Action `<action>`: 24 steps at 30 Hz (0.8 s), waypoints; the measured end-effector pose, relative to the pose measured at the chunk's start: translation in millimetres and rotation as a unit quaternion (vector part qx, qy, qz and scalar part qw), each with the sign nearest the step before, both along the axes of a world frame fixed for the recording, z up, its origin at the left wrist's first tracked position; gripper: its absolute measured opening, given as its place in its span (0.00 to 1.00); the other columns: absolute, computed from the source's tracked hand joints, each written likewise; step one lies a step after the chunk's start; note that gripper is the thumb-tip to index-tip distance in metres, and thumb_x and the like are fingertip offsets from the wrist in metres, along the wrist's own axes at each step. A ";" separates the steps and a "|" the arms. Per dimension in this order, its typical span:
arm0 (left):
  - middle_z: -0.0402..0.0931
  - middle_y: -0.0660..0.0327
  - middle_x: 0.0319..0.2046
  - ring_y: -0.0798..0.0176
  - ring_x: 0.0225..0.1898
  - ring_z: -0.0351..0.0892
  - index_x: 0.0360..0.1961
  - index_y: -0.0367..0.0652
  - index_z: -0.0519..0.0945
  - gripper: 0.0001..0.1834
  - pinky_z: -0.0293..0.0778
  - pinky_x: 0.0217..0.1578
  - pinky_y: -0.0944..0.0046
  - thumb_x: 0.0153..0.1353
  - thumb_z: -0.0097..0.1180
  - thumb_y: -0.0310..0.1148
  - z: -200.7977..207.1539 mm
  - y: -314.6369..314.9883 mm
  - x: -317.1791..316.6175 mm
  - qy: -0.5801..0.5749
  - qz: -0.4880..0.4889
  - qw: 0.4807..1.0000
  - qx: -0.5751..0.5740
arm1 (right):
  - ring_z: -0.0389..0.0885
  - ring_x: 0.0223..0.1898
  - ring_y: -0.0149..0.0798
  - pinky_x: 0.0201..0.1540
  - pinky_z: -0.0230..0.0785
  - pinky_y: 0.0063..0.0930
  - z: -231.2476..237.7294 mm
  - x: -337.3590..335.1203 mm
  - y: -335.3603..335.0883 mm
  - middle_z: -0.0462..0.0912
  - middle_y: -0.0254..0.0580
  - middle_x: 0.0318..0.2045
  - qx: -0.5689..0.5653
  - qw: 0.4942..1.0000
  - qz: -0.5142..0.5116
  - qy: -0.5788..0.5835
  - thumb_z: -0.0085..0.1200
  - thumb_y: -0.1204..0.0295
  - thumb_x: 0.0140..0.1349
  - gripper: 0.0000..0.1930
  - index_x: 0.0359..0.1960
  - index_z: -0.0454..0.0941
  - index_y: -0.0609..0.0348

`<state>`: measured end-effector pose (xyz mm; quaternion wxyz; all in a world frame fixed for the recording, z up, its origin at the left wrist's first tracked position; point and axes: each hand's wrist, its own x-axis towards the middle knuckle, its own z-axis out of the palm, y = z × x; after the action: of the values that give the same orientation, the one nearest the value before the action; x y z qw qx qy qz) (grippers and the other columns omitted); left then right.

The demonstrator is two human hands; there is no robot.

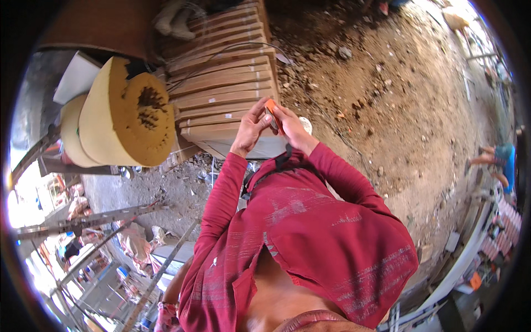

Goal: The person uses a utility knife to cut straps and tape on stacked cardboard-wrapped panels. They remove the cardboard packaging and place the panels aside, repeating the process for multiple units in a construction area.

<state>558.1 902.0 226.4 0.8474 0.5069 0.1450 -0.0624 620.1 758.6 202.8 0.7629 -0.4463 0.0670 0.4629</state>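
Both my hands meet in front of my body, at the near end of a stack of flat brown cartons (pixel 227 91). Between them is a small orange and grey object (pixel 270 105); its exact kind is too small and too covered to tell. My left hand (pixel 251 130) has its fingers bent in on the grey side of the object. My right hand (pixel 293 128) grips the orange side, thumb and fingers pressed on it. Part of the orange shows again between the palms. Red sleeves cover both forearms.
A big yellow foam roll (pixel 124 119) with a pitted end stands left of the cartons. A dark cable (pixel 326 119) crosses the stony dirt ground (pixel 387 105). Metal bars (pixel 160 265) rise at lower left. Another person in blue (pixel 507 166) is at far right.
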 end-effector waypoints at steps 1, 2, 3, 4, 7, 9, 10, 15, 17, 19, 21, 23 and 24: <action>0.66 0.57 0.63 0.61 0.55 0.73 0.70 0.42 0.58 0.39 0.75 0.49 0.62 0.60 0.63 0.32 -7.1 -1.0 1.4 -0.003 -0.011 0.999 0.044 | 0.68 0.23 0.24 0.25 0.63 0.22 -5.0 11.5 -12.3 0.74 0.27 0.26 -0.031 0.996 0.060 -0.051 0.45 0.60 0.72 0.16 0.53 0.75 0.55; 0.66 0.56 0.63 0.60 0.57 0.72 0.70 0.42 0.57 0.40 0.74 0.52 0.62 0.60 0.64 0.31 -9.2 -9.3 7.0 -0.009 -0.026 0.996 0.086 | 0.69 0.23 0.24 0.25 0.63 0.21 -7.9 24.3 -28.9 0.74 0.27 0.26 -0.064 0.986 0.117 -0.100 0.46 0.61 0.72 0.16 0.53 0.76 0.57; 0.65 0.54 0.64 0.58 0.61 0.69 0.71 0.41 0.55 0.44 0.67 0.60 0.59 0.58 0.66 0.31 -10.7 -19.6 10.4 0.009 -0.035 0.997 0.074 | 0.69 0.23 0.21 0.23 0.60 0.19 -8.9 28.2 -40.9 0.75 0.26 0.26 -0.026 0.993 0.063 -0.094 0.50 0.60 0.70 0.16 0.50 0.78 0.59; 0.65 0.53 0.64 0.58 0.60 0.70 0.71 0.40 0.54 0.45 0.68 0.59 0.59 0.58 0.66 0.32 -16.1 -28.7 15.2 0.025 -0.050 0.995 0.079 | 0.69 0.21 0.21 0.22 0.60 0.18 -21.7 37.4 -58.2 0.76 0.27 0.25 -0.053 0.989 0.059 -0.128 0.51 0.61 0.69 0.17 0.51 0.78 0.60; 0.68 0.52 0.62 0.59 0.56 0.74 0.70 0.39 0.58 0.41 0.70 0.55 0.61 0.60 0.64 0.38 -40.9 -40.3 13.1 0.092 -0.075 0.983 0.137 | 0.69 0.22 0.19 0.22 0.61 0.17 -34.5 53.3 -114.4 0.79 0.28 0.27 -0.147 0.981 0.070 -0.103 0.52 0.63 0.68 0.17 0.52 0.77 0.62; 0.74 0.54 0.56 0.61 0.53 0.76 0.66 0.39 0.64 0.34 0.71 0.53 0.64 0.63 0.60 0.41 -76.8 -34.5 2.0 0.114 -0.126 0.962 0.214 | 0.68 0.23 0.19 0.23 0.59 0.17 -47.9 55.6 -139.7 0.78 0.26 0.30 -0.180 0.974 0.024 -0.136 0.54 0.61 0.66 0.20 0.54 0.76 0.62; 0.77 0.55 0.53 0.62 0.51 0.77 0.65 0.39 0.67 0.31 0.71 0.51 0.65 0.65 0.58 0.43 -91.7 -33.4 -3.6 0.126 -0.148 0.948 0.251 | 0.68 0.24 0.19 0.24 0.58 0.17 -44.0 55.1 -151.4 0.77 0.25 0.31 -0.205 0.970 0.017 -0.130 0.55 0.60 0.65 0.22 0.56 0.76 0.61; 0.81 0.50 0.45 0.55 0.46 0.81 0.58 0.43 0.75 0.27 0.74 0.47 0.57 0.64 0.55 0.50 -111.2 -81.4 -6.4 0.099 -0.336 0.859 0.373 | 0.65 0.25 0.19 0.25 0.56 0.16 -78.1 36.6 -197.4 0.73 0.23 0.28 -0.241 0.964 0.101 -0.058 0.60 0.54 0.60 0.30 0.59 0.74 0.59; 0.81 0.49 0.44 0.50 0.44 0.81 0.53 0.44 0.78 0.27 0.75 0.46 0.55 0.62 0.54 0.54 -116.3 -110.6 20.0 0.130 -0.409 0.803 0.414 | 0.64 0.24 0.19 0.25 0.56 0.16 -95.9 36.5 -204.5 0.71 0.23 0.26 -0.210 0.968 0.136 -0.022 0.61 0.53 0.59 0.30 0.59 0.73 0.58; 0.82 0.48 0.43 0.47 0.43 0.82 0.48 0.44 0.81 0.28 0.76 0.46 0.54 0.59 0.55 0.57 -116.6 -134.4 40.5 0.208 -0.476 0.710 0.475 | 0.64 0.23 0.20 0.24 0.56 0.17 -108.7 32.1 -214.1 0.69 0.22 0.25 -0.184 0.969 0.165 0.013 0.61 0.54 0.59 0.30 0.59 0.74 0.57; 0.82 0.48 0.43 0.45 0.44 0.82 0.45 0.44 0.83 0.28 0.76 0.45 0.52 0.55 0.57 0.57 -121.0 -145.1 45.3 0.206 -0.481 0.675 0.521 | 0.64 0.24 0.20 0.24 0.56 0.18 -119.7 32.5 -223.8 0.69 0.22 0.25 -0.185 0.962 0.199 0.015 0.61 0.55 0.59 0.29 0.59 0.74 0.55; 0.82 0.48 0.42 0.44 0.44 0.82 0.42 0.44 0.84 0.27 0.77 0.44 0.51 0.52 0.58 0.56 -125.9 -146.6 48.0 0.231 -0.496 0.660 0.515 | 0.65 0.24 0.20 0.23 0.57 0.19 -120.3 36.1 -226.8 0.68 0.22 0.23 -0.190 0.949 0.251 -0.013 0.60 0.56 0.57 0.27 0.58 0.77 0.50; 0.82 0.48 0.42 0.45 0.44 0.82 0.41 0.44 0.84 0.26 0.77 0.43 0.50 0.52 0.57 0.55 -128.9 -144.0 51.9 0.254 -0.510 0.663 0.485 | 0.64 0.23 0.20 0.23 0.57 0.18 -119.3 38.0 -229.6 0.70 0.22 0.24 -0.187 0.945 0.268 -0.012 0.59 0.56 0.57 0.26 0.58 0.78 0.49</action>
<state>610.0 758.0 97.5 0.2470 0.8055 0.0835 -0.5321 658.1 529.0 83.4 0.5142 -0.5882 0.0211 0.6238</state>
